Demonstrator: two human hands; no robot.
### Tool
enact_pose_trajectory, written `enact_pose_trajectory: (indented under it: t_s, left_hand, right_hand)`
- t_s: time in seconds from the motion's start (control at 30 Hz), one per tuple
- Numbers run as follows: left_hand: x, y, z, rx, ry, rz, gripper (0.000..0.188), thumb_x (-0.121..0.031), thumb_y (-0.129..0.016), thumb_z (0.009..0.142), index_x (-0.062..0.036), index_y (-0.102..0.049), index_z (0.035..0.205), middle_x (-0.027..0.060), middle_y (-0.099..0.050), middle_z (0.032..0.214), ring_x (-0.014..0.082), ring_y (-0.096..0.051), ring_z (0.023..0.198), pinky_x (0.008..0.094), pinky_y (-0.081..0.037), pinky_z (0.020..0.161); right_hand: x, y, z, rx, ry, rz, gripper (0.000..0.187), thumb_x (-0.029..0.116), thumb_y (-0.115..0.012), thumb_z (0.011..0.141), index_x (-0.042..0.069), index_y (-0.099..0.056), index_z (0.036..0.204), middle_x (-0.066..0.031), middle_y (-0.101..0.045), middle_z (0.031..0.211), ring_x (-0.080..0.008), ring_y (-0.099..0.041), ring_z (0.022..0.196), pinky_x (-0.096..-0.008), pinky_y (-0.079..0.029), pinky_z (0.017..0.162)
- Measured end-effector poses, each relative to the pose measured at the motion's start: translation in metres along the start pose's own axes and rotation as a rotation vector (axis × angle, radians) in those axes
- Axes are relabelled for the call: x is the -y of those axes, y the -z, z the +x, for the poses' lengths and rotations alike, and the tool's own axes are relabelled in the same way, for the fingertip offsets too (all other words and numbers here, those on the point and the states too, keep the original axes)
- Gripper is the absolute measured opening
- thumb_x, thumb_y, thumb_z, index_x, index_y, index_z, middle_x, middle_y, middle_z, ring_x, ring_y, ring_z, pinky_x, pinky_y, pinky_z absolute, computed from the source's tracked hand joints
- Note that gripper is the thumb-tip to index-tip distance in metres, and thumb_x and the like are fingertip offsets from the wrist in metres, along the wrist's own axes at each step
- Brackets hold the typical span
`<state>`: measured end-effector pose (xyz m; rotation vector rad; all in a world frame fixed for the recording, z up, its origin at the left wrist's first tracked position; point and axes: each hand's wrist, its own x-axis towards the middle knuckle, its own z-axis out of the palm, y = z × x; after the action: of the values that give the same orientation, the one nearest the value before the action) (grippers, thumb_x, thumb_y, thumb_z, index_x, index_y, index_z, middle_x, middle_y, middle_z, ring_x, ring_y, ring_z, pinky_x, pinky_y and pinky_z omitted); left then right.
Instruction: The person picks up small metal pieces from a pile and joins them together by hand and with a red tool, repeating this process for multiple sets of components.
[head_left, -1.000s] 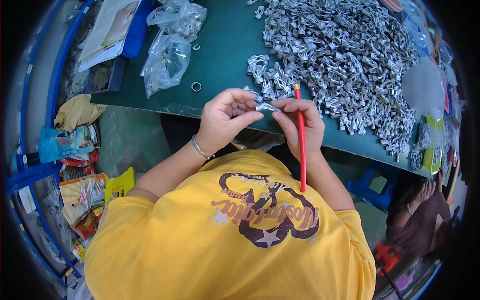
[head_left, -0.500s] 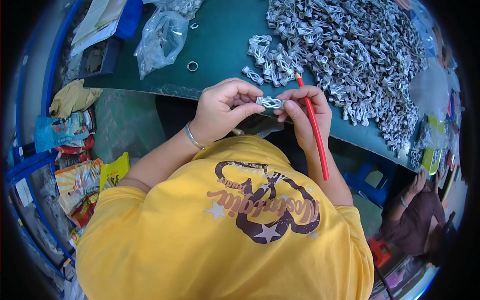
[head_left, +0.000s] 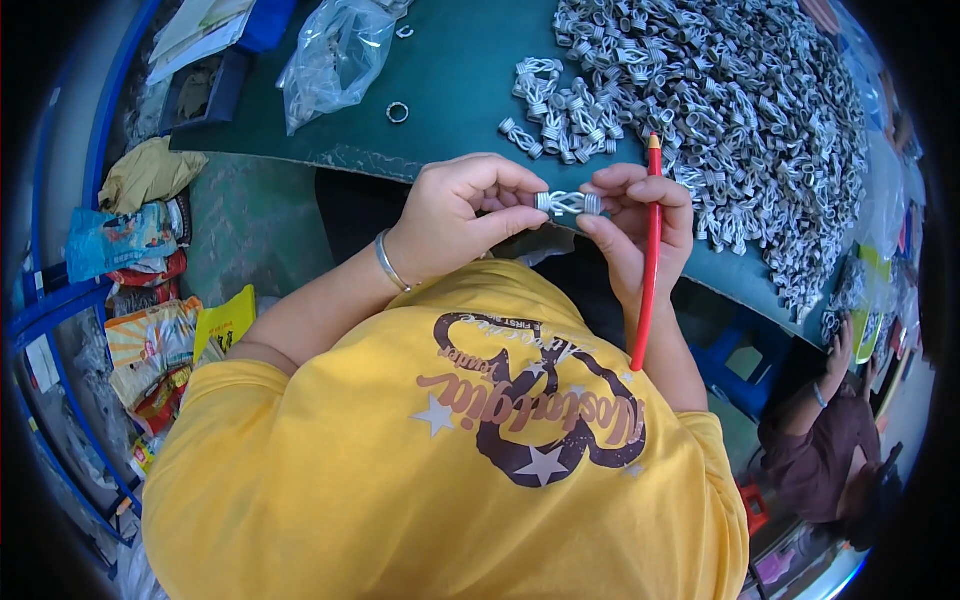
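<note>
Silvery looped fitting (head_left: 568, 203) in pinch of both hands (head_left: 445, 218), red pencil (head_left: 648, 290) in right hand (head_left: 628, 250), lettering (head_left: 570, 412) across yellow shirt (head_left: 330, 480)

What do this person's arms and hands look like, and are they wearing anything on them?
The left hand and right hand are bare, with no gloves. A shiny silver-coloured bracelet circles the left wrist; none shows on the right. Loose, plain yellow sleeves end near the elbows, leaving the forearms uncovered.
</note>
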<state>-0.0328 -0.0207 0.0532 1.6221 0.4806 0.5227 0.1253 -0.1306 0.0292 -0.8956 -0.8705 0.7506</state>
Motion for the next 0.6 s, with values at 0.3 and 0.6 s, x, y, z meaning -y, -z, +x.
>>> enact_pose_trajectory:
  t_s: [0.3,0.6]
  left_hand:
    - [0.007,-0.004,-0.006,0.064,0.266,-0.372,0.02,0.002,-0.064,0.078,0.0047,-0.058,0.098,0.0077,-0.062,0.085,0.0083,-0.061,0.074,0.0182,-0.05,0.064]
    - [0.011,0.009,-0.021,0.173,0.418,-0.112,0.018,0.001,-0.065,0.077,0.004,-0.057,0.092,0.0069,-0.061,0.081,0.0089,-0.061,0.071,0.0191,-0.052,0.063]
  right_hand:
    - [0.001,-0.01,-0.003,0.115,0.08,-0.06,0.046,-0.008,-0.071,0.068,0.004,-0.042,0.101,-0.0172,-0.058,0.098,-0.0175,-0.059,0.084,-0.0259,-0.049,0.073]
    - [0.0,-0.002,-0.014,0.179,-0.09,-0.297,0.028,-0.008,-0.07,0.069,0.003,-0.05,0.086,-0.012,-0.062,0.09,-0.0098,-0.057,0.069,-0.0207,-0.047,0.061]
